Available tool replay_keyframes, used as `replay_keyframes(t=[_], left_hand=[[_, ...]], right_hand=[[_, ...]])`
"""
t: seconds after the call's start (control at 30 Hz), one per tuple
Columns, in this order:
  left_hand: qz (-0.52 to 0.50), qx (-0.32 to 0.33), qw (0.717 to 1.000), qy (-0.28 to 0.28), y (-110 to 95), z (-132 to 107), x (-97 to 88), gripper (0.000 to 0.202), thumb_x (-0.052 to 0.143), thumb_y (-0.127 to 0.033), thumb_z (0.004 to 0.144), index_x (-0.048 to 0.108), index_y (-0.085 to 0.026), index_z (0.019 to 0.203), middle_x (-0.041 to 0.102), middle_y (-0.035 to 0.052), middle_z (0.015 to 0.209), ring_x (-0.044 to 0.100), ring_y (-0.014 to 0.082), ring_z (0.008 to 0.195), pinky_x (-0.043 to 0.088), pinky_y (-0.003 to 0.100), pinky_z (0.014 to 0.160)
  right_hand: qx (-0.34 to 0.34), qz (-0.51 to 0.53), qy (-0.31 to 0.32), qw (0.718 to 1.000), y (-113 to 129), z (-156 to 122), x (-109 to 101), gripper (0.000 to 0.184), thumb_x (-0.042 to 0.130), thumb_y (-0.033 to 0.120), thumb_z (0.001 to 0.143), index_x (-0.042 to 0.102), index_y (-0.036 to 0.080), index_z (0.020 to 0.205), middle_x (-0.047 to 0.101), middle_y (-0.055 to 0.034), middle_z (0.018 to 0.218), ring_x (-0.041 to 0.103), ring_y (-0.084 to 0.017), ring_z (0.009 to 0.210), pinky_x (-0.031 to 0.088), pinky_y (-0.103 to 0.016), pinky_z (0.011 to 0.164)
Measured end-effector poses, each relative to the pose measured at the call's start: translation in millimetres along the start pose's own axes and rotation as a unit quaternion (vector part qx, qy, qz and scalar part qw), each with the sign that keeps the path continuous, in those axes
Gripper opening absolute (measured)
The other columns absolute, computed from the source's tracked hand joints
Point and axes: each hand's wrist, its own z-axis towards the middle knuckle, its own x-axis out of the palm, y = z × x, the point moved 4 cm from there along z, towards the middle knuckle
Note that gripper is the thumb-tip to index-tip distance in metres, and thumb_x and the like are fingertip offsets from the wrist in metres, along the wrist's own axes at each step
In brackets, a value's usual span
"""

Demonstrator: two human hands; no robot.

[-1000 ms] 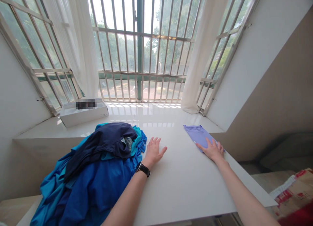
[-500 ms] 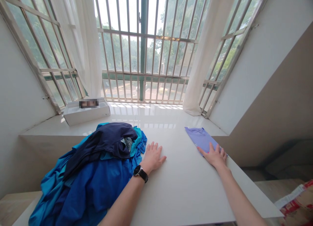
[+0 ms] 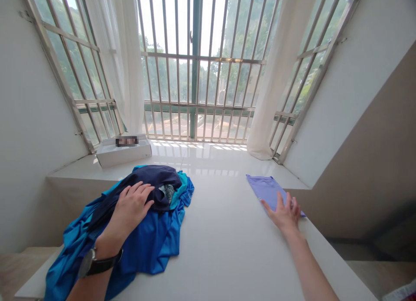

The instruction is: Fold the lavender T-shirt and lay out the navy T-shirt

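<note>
My left hand (image 3: pixel 132 207), with a black-strapped watch (image 3: pixel 97 264) on its wrist, is over the heap of clothes on the left, fingers stretched out. Under its fingertips is a dark navy garment (image 3: pixel 152 176) on top of the heap; I cannot tell whether they press on it. Below spreads a bright blue garment (image 3: pixel 152 244), with teal cloth (image 3: pixel 183 184) at the right side. My right hand (image 3: pixel 284 212) rests with spread fingers on the near part of a folded lavender garment (image 3: pixel 268 190), which lies flat at the table's right edge.
Both hands work over a white table (image 3: pixel 214 249) that meets a glossy window sill (image 3: pixel 208 160). On the sill at left is a white box (image 3: pixel 125 155). Barred windows and white curtains (image 3: pixel 264 132) stand behind. A slanted wall (image 3: pixel 364 171) rises at right.
My left hand has moved left from the bare tabletop to over the clothes heap. My right hand has stayed at the lavender garment. The view has shifted slightly.
</note>
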Motion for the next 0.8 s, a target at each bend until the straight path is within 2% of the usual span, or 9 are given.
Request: replay_keyframes(t=[0.07,0.17,0.27,0.4,0.5,0.63,0.73,0.8], left_hand=[[0.010,-0.004,0.999,0.031,18,-8,-2.6,0.040,0.057,-0.027,0.084,0.063,-0.020,0.124,0.062,0.0083,0.133,0.051,0.0283,0.128,0.037,0.043,0.108],[0.008,0.005,0.996,0.094,23,-9,-5.2,0.044,0.059,-0.029,0.083,0.062,-0.021,0.126,0.062,0.0070,0.133,0.054,0.0257,0.124,0.043,0.038,0.102],[0.019,0.015,0.991,0.130,13,-3,-8.1,0.042,0.062,-0.026,0.080,0.066,-0.024,0.121,0.064,0.0051,0.130,0.055,0.0264,0.121,0.044,0.038,0.098],[0.046,0.022,0.991,0.122,1,3,-6.0,0.025,0.060,-0.026,0.083,0.073,-0.025,0.105,0.068,0.0058,0.121,0.057,0.0282,0.115,0.046,0.038,0.091],[0.061,0.015,0.994,0.095,-1,3,-2.7,0.020,0.056,-0.028,0.090,0.075,-0.023,0.093,0.072,0.0075,0.109,0.059,0.0270,0.109,0.045,0.035,0.085],[0.080,0.011,0.995,0.052,-8,3,-8.1,0.023,0.054,-0.032,0.094,0.074,-0.021,0.087,0.073,0.0084,0.094,0.064,0.0249,0.094,0.044,0.033,0.080],[0.070,0.019,0.997,-0.003,-30,7,-18.7,0.029,0.050,-0.035,0.098,0.073,-0.020,0.091,0.071,0.0071,0.080,0.065,0.0224,0.076,0.042,0.030,0.069],[0.035,0.040,0.998,-0.045,-55,13,-24.7,0.032,0.047,-0.038,0.100,0.073,-0.021,0.093,0.069,0.0051,0.073,0.064,0.0205,0.069,0.040,0.028,0.063]], right_hand=[[-0.068,0.042,-0.059,0.995,24,-5,-13,0.083,0.033,0.074,0.084,0.046,0.013,0.139,0.032,-0.0218,0.151,0.021,-0.038,0.142,0.021,-0.057,0.112],[-0.185,0.093,-0.094,0.974,75,-19,-30,0.065,0.040,0.062,0.090,0.050,0.015,0.134,0.036,-0.0202,0.148,0.025,-0.036,0.141,0.024,-0.054,0.113],[-0.286,0.126,-0.071,0.947,132,-38,-40,0.053,0.048,0.050,0.093,0.053,0.015,0.131,0.041,-0.0190,0.145,0.029,-0.036,0.140,0.026,-0.054,0.112],[-0.359,0.177,-0.021,0.916,189,-64,-40,0.045,0.051,0.040,0.093,0.054,0.016,0.131,0.045,-0.0180,0.144,0.034,-0.033,0.138,0.027,-0.052,0.114],[-0.383,0.202,0.022,0.901,206,-79,-32,0.041,0.053,0.035,0.093,0.055,0.016,0.130,0.050,-0.0179,0.142,0.040,-0.032,0.136,0.029,-0.053,0.113],[-0.384,0.233,0.061,0.892,203,-87,-26,0.041,0.056,0.033,0.092,0.054,0.017,0.129,0.052,-0.0176,0.140,0.043,-0.033,0.133,0.033,-0.055,0.111],[-0.365,0.274,0.067,0.887,197,-83,-34,0.036,0.056,0.031,0.093,0.055,0.018,0.126,0.056,-0.0168,0.134,0.048,-0.032,0.129,0.036,-0.055,0.108],[-0.368,0.308,0.086,0.873,197,-82,-43,0.034,0.058,0.031,0.092,0.056,0.019,0.123,0.060,-0.0155,0.126,0.053,-0.030,0.122,0.041,-0.053,0.105]])
